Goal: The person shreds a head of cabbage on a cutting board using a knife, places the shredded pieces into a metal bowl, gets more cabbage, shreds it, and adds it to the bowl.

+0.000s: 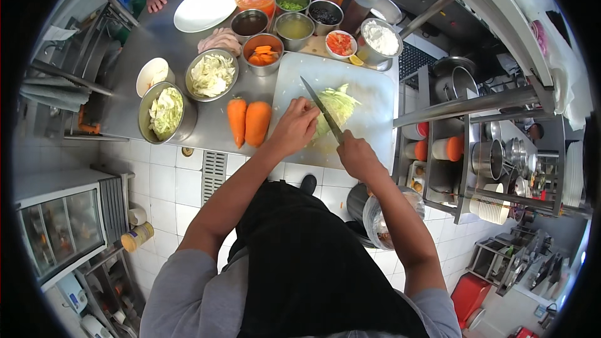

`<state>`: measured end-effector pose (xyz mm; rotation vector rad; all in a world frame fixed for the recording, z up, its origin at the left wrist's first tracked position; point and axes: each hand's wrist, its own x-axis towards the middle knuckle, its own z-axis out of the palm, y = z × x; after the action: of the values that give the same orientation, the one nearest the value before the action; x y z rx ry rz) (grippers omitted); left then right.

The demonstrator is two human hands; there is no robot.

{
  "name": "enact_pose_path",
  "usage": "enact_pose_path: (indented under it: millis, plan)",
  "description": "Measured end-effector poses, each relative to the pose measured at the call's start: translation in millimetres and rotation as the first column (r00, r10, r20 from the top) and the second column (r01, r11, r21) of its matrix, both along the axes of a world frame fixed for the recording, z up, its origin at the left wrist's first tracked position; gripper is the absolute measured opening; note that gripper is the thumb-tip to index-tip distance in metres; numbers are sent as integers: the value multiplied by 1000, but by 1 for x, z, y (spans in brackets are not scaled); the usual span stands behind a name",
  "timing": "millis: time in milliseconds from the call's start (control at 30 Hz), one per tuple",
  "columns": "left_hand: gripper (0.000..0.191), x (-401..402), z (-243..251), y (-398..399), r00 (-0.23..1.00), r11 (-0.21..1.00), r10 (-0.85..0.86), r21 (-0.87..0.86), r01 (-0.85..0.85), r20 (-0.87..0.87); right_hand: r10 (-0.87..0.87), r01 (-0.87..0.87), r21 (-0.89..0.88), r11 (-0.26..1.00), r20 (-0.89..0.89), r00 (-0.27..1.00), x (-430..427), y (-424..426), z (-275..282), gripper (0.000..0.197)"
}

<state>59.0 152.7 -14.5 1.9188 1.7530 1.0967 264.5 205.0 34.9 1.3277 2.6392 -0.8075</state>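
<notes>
My right hand point(356, 154) is closed round the handle of a kitchen knife point(324, 110), whose blade points up and to the left. The blade lies across a piece of cabbage point(339, 107) on a white cutting board point(375, 141). My left hand point(296, 124), its fingers curled, rests on the cabbage's left part beside the blade; the fingers hide what lies beneath them. Left of the board lie two peeled carrots point(257, 124). Metal containers of cut cabbage point(213, 75) and sliced carrot point(264, 56) stand behind them.
Another cabbage container point(165, 112) stands near the front edge of the steel table point(124, 117). Raw meat point(219, 41), a white oval plate point(205, 8), a bowl of chopped red vegetable point(341, 44) and squeeze bottles point(359, 8) are farther back. Another person's hand point(157, 1) touches the table's far left.
</notes>
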Motion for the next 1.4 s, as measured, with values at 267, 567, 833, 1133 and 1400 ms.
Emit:
enact_pose_path:
  millis: [267, 567, 833, 1133, 1400]
  plan:
    - [17, 1, -1, -1, 998, 1000, 9, -18, -10, -57, -39, 43, -24, 999, 124, 992, 2, -32, 5, 22]
    - [15, 5, -6, -7, 999, 999, 33, 39, -32, -21, 30, -31, 16, 999, 58, 998, -13, -11, -8, 20]
    - [17, 3, -9, 0, 997, 997, 12, 74, -17, 73, -74, 75, 7, 997, -97, 993, -8, 3, -61, 23]
    - [29, -3, 3, -11, 999, 1000, -9, -4, 9, -35, -38, 40, -31, 999, 71, 997, -1, -28, 44, 20]
    - [28, 5, 0, -12, 1000, 1000, -8, 9, 8, 2, -80, 80, -3, 997, -33, 996, -8, -27, -45, 22]
